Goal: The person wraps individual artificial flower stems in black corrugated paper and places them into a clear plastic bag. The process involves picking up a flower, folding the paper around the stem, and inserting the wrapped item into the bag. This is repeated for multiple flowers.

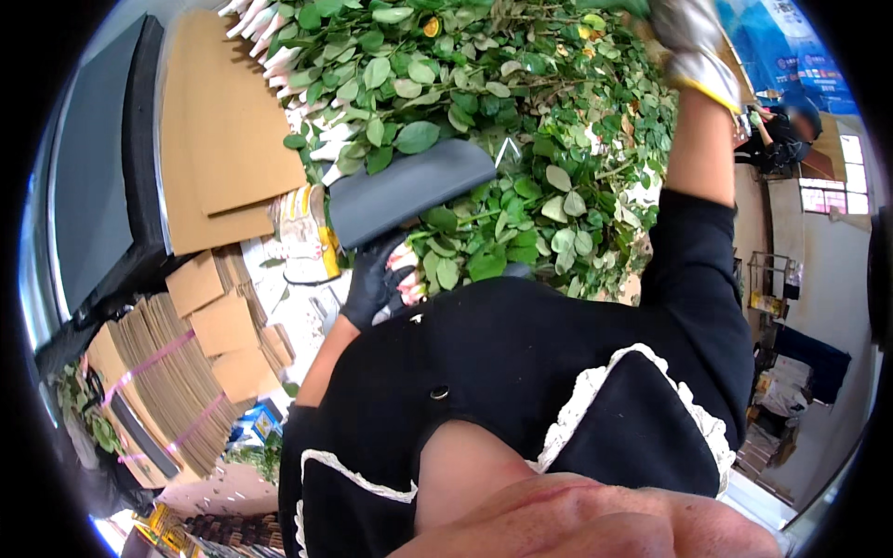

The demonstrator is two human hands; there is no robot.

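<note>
Both hands at the rose pile.
Left hand, black-gloved, fingers clenched on rose stems, steadying them; right hand reaches into foliage, grip unclear.

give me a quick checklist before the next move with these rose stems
1. Left hand in black glove grips the rose stems: ok.
2. Right hand in light glove raised among the leaves: ok; what it holds: cannot tell.
3. Grey wrap sheet lies against the bundle: ok.
4. Rose heads in white sleeves at top left, undamaged: cannot tell.
5. Cardboard sheets within reach on the left: ok.
</note>
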